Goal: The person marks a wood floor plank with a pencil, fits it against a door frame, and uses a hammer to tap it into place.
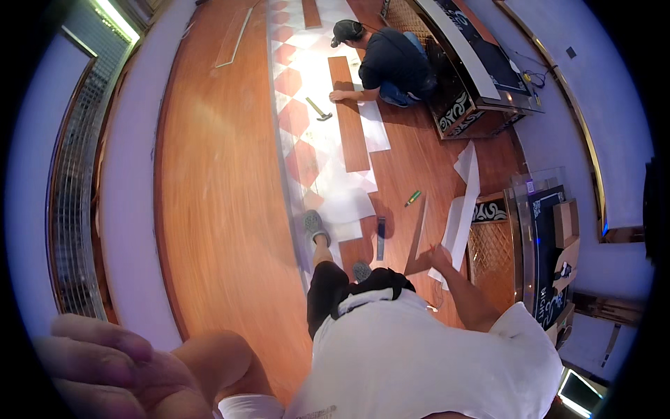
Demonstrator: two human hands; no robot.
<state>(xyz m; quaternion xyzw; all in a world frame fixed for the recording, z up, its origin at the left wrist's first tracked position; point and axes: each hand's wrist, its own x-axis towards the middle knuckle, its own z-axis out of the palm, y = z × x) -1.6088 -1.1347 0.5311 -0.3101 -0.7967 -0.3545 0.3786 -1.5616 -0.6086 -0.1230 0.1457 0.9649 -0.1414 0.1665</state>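
right hand (pixel 440 257): arm reaches forward and to the right; fingers closed on the near end of a wood-look floor plank (pixel 419 241), which is tipped up on edge.
plank axis: runs away from the person, near end in the hand, far end out toward the green marker (pixel 413 198) on the floor.
plank position: right of the feet, just beside the white underlay sheet (pixel 462 209), near the dark strip tool (pixel 380 237).
left hand (pixel 105 370): raised close to the camera at lower left, fingers loosely curled, holding nothing; well apart from the plank.
nearer hand: right, already on it.
laid plank (pixel 349 112): further out, long axis parallel, a kneeling co-worker (pixel 391 59) presses its far end; hammer (pixel 319 109) beside it.
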